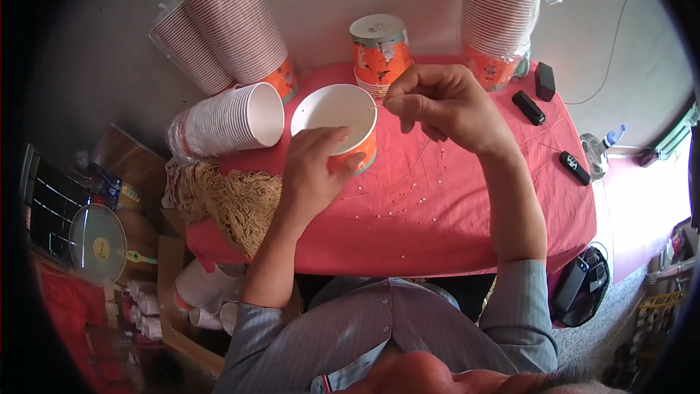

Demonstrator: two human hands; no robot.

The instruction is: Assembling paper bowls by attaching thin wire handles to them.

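Observation:
A white-lined paper bucket (332, 107) with an orange printed outside stands tilted slightly toward me on the red cloth. My left hand (312, 168) grips its near side, thumb outside and fingers over the rim. My right hand (445, 106) is raised at the bucket's right rim, thumb and forefinger pinched on a thin pale strand (378, 107) that meets the rim. Whether the strand is thread or a needle cannot be made out. Below the right hand, a fine line runs over the cloth among scattered small white and orange beads (403, 256).
Nested bucket stacks stand at the back left (237, 22) and back right (499, 14); another stack (219, 118) lies on its side. An upside-down bucket (380, 51) is behind. Beige yarn (237, 201) drapes off the left edge. Small black devices (529, 108) lie right.

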